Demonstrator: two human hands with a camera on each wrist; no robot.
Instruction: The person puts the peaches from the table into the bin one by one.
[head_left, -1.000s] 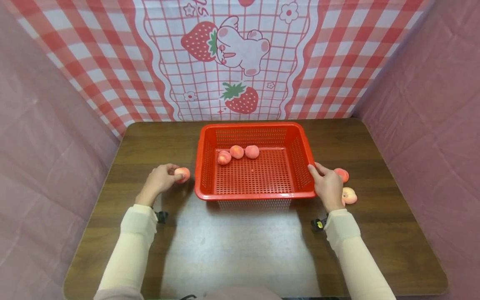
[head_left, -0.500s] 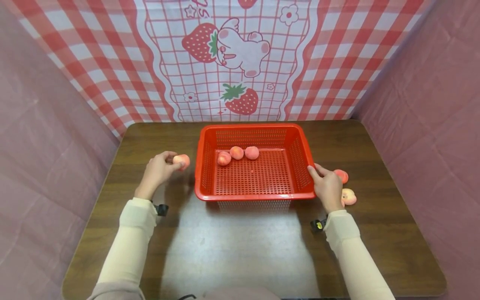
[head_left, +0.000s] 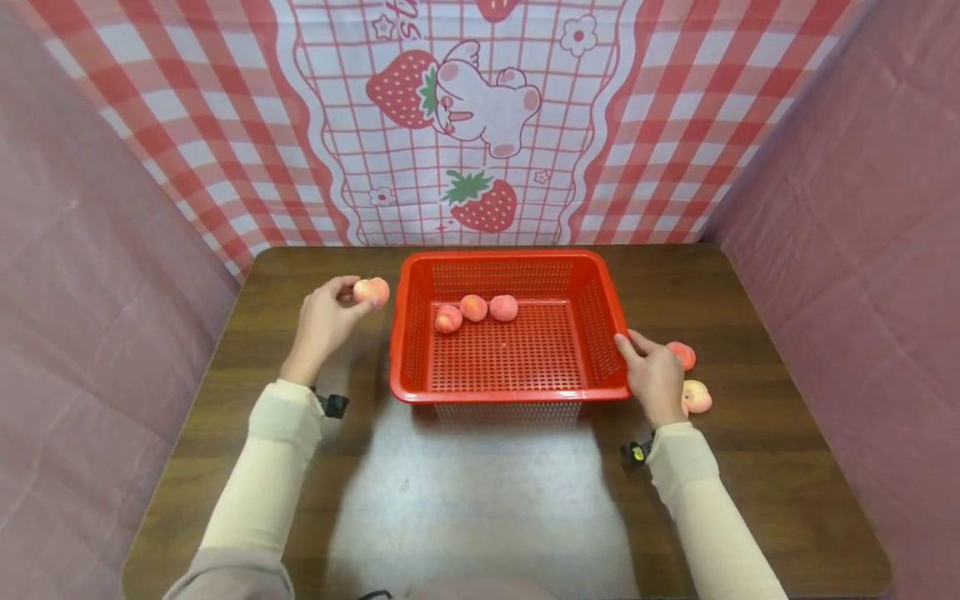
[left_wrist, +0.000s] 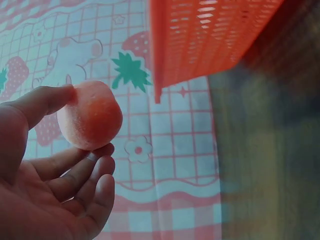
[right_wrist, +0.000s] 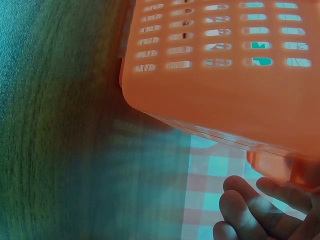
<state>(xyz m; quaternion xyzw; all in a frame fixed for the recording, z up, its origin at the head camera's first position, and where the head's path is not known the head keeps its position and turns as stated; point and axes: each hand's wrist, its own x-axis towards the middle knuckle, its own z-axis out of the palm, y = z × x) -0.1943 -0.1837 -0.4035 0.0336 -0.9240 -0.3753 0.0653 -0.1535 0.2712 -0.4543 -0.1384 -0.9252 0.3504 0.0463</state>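
My left hand pinches a peach above the table, just left of the red basket. In the left wrist view the thumb and fingertips hold that peach from two sides, beside the basket wall. Inside the basket, three peaches lie toward the back left, one of them a peach near the left wall. My right hand grips the basket's right rim with the thumb on top; its fingers are partly hidden below. The right wrist view shows curled fingers under the basket's edge.
On the wooden table, right of my right hand, lie a red peach and a paler one, with part of another beside the hand. A checked cloth hangs behind, and pink cloth hangs at both sides.
My left hand has risen and moved toward the back of the table with the peach. The right hand, the basket and the peaches in it have stayed in place.
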